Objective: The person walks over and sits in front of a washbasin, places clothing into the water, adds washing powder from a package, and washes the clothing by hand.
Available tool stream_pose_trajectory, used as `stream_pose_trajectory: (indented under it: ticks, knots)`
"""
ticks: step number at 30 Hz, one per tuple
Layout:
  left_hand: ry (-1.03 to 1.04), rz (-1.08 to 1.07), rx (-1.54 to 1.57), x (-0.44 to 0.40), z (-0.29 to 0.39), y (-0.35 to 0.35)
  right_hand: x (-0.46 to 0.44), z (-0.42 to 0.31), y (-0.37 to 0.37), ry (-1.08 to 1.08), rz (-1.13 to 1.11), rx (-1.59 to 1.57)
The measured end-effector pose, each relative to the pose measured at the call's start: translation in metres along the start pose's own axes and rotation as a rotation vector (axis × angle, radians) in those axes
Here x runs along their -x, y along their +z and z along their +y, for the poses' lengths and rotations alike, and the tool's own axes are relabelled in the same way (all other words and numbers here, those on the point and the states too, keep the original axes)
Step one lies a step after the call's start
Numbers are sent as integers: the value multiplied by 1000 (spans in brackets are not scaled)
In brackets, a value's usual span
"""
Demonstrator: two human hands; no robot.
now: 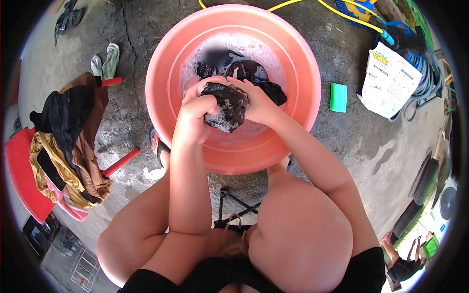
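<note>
Bunched between my two hands is a wet dark garment [227,108] with soap suds on it. My left hand [198,111] grips its left side, fingers curled and thumb bent over it. From the right, my right hand [258,100] closes round the same cloth. Both hands are above the pink plastic basin [229,158]. Below them, more dark clothes [250,72] lie in foamy water [276,68]. The garment's exact kind cannot be made out.
Left, a red stool [22,171] bears piled clothes [68,127] and a phone [50,168]. Right of the basin are a green block [338,97], a white printed bag [391,80] and a coiled hose [425,78]. Another person [405,266] is at lower right.
</note>
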State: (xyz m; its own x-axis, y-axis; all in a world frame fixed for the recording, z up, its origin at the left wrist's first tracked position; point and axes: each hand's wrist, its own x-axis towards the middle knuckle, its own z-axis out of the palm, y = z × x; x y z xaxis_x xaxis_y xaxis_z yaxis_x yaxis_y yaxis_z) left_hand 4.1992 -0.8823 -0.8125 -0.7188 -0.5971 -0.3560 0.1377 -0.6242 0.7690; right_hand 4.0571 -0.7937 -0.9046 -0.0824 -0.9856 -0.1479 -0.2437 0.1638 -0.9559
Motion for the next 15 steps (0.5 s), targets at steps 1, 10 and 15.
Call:
stream_pose_trajectory:
  ticks: [1, 10, 15]
  knots:
    - [-16, 73, 94, -1, 0, 1, 0, 3, -1, 45, -20, -181]
    - [-88, 526, -422, -24, -43, -25, 5, 2, -13, 113, 302, -245]
    - [-266, 362, -225, -27, -78, -32, 7, -18, -11, -70, 200, -192]
